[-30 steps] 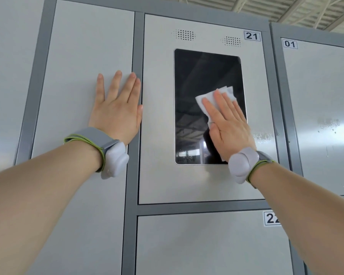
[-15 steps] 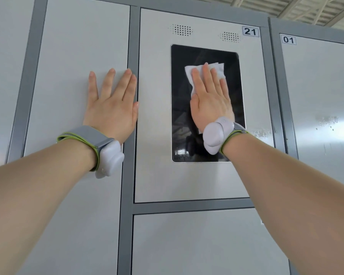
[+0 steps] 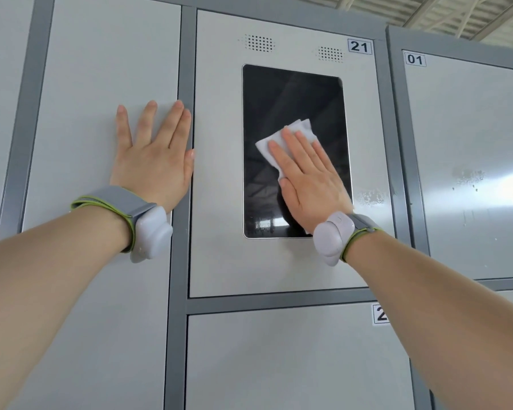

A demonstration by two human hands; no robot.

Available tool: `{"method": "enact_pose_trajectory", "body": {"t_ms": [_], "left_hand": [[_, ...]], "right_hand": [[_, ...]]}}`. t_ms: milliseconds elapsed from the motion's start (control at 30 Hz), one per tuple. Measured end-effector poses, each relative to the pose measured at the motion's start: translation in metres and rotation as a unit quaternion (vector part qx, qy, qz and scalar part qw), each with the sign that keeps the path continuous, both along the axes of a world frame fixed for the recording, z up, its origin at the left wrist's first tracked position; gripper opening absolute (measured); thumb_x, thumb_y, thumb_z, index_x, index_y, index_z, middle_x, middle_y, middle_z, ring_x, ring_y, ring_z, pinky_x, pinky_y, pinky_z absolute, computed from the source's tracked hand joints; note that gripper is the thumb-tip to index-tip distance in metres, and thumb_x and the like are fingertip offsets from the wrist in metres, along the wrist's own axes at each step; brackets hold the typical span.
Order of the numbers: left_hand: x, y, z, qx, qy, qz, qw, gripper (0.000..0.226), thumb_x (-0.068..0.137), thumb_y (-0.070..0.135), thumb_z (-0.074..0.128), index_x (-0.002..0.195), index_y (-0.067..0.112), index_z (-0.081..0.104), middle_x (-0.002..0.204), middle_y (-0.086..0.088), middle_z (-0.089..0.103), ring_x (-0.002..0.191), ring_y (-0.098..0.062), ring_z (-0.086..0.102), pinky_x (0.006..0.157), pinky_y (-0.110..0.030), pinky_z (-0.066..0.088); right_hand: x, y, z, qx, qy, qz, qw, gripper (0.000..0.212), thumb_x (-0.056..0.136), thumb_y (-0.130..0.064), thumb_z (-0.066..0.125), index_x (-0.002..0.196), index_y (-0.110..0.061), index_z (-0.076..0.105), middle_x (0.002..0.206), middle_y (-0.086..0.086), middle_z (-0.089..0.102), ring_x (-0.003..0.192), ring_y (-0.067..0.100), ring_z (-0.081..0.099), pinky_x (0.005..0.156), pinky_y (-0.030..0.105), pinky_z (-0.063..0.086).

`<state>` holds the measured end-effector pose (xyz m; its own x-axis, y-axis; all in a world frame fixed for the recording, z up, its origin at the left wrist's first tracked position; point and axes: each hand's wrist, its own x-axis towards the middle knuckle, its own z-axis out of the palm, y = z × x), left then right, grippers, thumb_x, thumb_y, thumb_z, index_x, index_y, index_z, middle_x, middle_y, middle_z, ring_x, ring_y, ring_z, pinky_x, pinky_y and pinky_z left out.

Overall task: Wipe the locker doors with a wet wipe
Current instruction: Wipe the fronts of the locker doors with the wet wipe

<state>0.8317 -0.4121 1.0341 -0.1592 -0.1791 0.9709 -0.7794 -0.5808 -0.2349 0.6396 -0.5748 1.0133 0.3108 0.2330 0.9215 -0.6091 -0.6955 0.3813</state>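
Note:
Locker door 21 point(image 3: 219, 179) is light grey with a black glass screen point(image 3: 279, 93) set in it. My right hand point(image 3: 305, 179) lies flat on the lower right of the screen, straight fingers pressing a folded white wet wipe point(image 3: 271, 146) against the glass. The wipe sticks out above and left of my fingertips. My left hand point(image 3: 153, 161) rests flat with spread fingers on the plain door point(image 3: 101, 84) to the left, thumb at the dark grey frame strip point(image 3: 184, 232).
Door 01 point(image 3: 468, 143) stands to the right with wet smears on it. A smeared patch point(image 3: 370, 196) sits right of the screen. A lower door point(image 3: 279, 356) hangs beneath door 21. Both wrists carry grey bands.
My right hand slid the wipe up to the top of the screen, then back down and to the right. My left hand stayed put on the left door.

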Motion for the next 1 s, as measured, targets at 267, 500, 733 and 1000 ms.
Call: {"method": "enact_pose_trajectory", "body": {"t_ms": [267,500,733,1000], "left_hand": [[0.004,-0.002,0.001,-0.005,0.001,0.001,1.000,0.065,0.093,0.037,0.012,0.146,0.003,0.029,0.154,-0.008,0.029,0.139,-0.041,0.020,0.110,-0.063,0.000],[0.004,-0.004,0.000,-0.011,0.006,0.005,1.000,0.066,0.092,0.038,0.010,0.147,0.005,0.027,0.155,-0.007,0.027,0.140,-0.040,0.018,0.110,-0.061,-0.002],[0.003,-0.003,-0.001,-0.014,0.009,0.018,1.000,0.057,0.098,0.032,0.020,0.149,0.007,0.022,0.157,-0.005,0.022,0.141,-0.036,0.014,0.111,-0.058,-0.005],[0.001,-0.001,0.000,-0.007,0.015,0.018,1.000,0.055,0.100,0.031,0.024,0.149,0.007,0.023,0.157,-0.005,0.021,0.142,-0.037,0.013,0.111,-0.060,-0.004]], "right_hand": [[0.000,-0.001,0.037,0.123,-0.135,-0.004,0.983,0.055,0.097,-0.022,0.025,0.152,-0.017,0.022,0.160,0.011,0.013,0.147,0.029,0.009,0.120,0.035,0.002],[0.023,0.019,0.040,0.072,-0.098,0.008,0.993,0.062,0.092,-0.028,0.014,0.150,-0.014,0.027,0.158,0.013,0.019,0.147,0.030,0.014,0.119,0.037,0.003],[0.033,0.027,0.008,-0.014,0.002,0.006,1.000,0.058,0.093,-0.026,0.021,0.147,-0.012,0.035,0.154,0.014,0.029,0.144,0.030,0.024,0.119,0.041,0.012],[0.019,0.014,-0.015,-0.058,0.040,0.006,0.998,0.054,0.094,-0.022,0.028,0.145,-0.011,0.039,0.152,0.015,0.033,0.142,0.031,0.028,0.118,0.042,0.015]]}}
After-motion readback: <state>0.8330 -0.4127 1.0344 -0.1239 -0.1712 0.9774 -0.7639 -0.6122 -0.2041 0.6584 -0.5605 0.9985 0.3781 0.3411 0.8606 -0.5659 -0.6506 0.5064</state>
